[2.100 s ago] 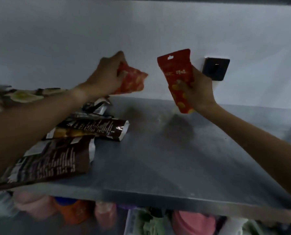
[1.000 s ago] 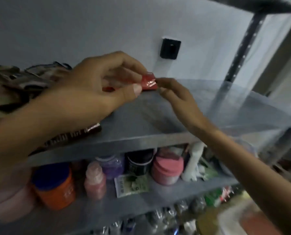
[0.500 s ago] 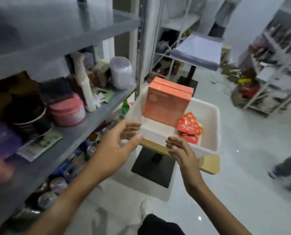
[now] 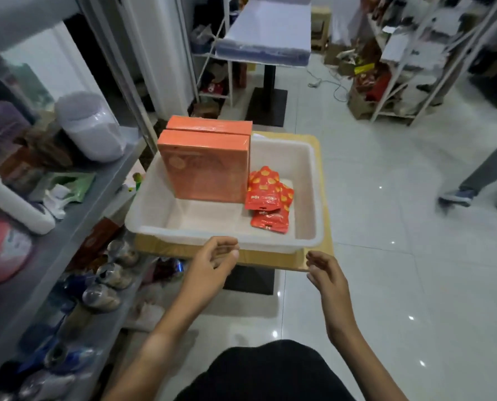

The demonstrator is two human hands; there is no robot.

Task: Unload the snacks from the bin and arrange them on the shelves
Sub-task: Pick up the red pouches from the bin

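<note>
A white plastic bin [image 4: 313, 180] sits on a small wooden table [image 4: 313, 260] in front of me. Two orange boxes [image 4: 203, 166] stand upright in its back left part. A few red snack pouches [image 4: 266, 196] lie in a pile at its right side. My left hand [image 4: 212, 264] hovers just before the bin's near rim, fingers loosely curled, holding nothing. My right hand [image 4: 325, 273] hangs over the table's near right corner, fingers relaxed and empty. The grey metal shelves [image 4: 96, 192] run along my left.
The shelves hold a frosted jar [image 4: 89, 125], a pink tub [image 4: 1, 247], a white bottle [image 4: 12, 202] and cans [image 4: 108, 282] lower down. Behind the bin stands a covered table [image 4: 266, 30]. Another person's legs [image 4: 484, 175] are at the far right on the tiled floor.
I have turned from the upper shelf, where both hands placed red pouches, down to the bin. Both hands are now empty and have come closer to the bin's near rim.
</note>
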